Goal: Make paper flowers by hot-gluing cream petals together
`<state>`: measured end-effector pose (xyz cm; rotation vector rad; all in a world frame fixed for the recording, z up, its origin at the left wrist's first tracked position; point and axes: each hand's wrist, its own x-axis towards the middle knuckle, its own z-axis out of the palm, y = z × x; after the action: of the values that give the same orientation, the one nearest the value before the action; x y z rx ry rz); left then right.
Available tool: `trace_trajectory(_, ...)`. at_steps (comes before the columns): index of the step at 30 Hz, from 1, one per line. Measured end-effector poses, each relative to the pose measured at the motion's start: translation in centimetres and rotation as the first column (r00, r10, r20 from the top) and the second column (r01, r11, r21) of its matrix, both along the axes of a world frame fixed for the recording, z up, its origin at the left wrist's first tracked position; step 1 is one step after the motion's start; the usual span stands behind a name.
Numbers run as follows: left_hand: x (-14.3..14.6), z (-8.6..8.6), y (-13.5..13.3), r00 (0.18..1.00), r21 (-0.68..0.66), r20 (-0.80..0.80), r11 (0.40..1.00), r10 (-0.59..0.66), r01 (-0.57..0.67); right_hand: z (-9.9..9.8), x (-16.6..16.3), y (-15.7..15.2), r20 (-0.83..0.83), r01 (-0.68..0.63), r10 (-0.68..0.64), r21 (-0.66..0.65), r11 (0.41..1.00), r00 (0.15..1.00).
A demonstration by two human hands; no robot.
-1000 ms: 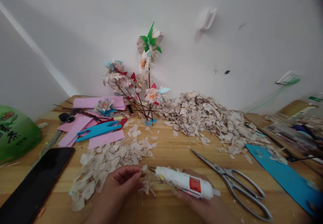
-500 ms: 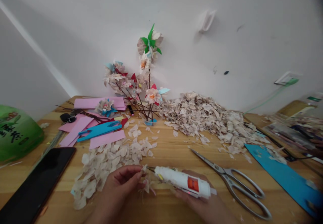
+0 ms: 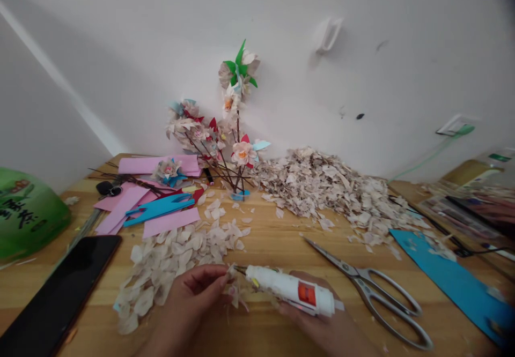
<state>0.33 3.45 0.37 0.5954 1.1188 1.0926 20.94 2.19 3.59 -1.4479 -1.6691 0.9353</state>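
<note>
My right hand (image 3: 322, 325) grips a white glue gun (image 3: 292, 291) with a red label, its nozzle pointing left. My left hand (image 3: 189, 298) pinches a pale petal (image 3: 230, 271) at the nozzle tip, over a small part-made petal flower (image 3: 237, 295) on the wooden table (image 3: 273, 239). A heap of cut pale petals (image 3: 177, 255) lies just left of my left hand.
Steel scissors (image 3: 370, 287) lie to the right. A big pile of petal scraps (image 3: 325, 185) sits behind, a bunch of paper flowers (image 3: 225, 126) at the wall. Pink and blue paper (image 3: 153, 207), a black phone (image 3: 56, 292), a green bag (image 3: 24, 212), a blue sheet (image 3: 450, 276).
Almost nothing differs: the glue gun and both hands have shifted very slightly, still meeting at the petal.
</note>
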Motion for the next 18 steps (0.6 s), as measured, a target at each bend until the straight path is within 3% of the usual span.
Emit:
trace_trajectory(5,-0.09,-0.25,-0.06,1.000,-0.006,-0.001,1.000,0.002,-0.002,-0.29,-0.04,0.04,-0.035,0.041,-0.040,0.018,0.999,0.999)
trace_trajectory(10,-0.09,-0.48,-0.09,1.000,0.003,0.030,1.000,-0.006,0.006,-0.32,0.43,0.50,0.026,-0.108,0.106,0.108,0.988,0.994)
trace_trajectory(18,-0.03,0.08,-0.11,0.999,-0.036,0.006,0.998,0.043,-0.042,-0.36,0.86,0.54,0.063,-0.085,0.081,0.064,0.994,0.995)
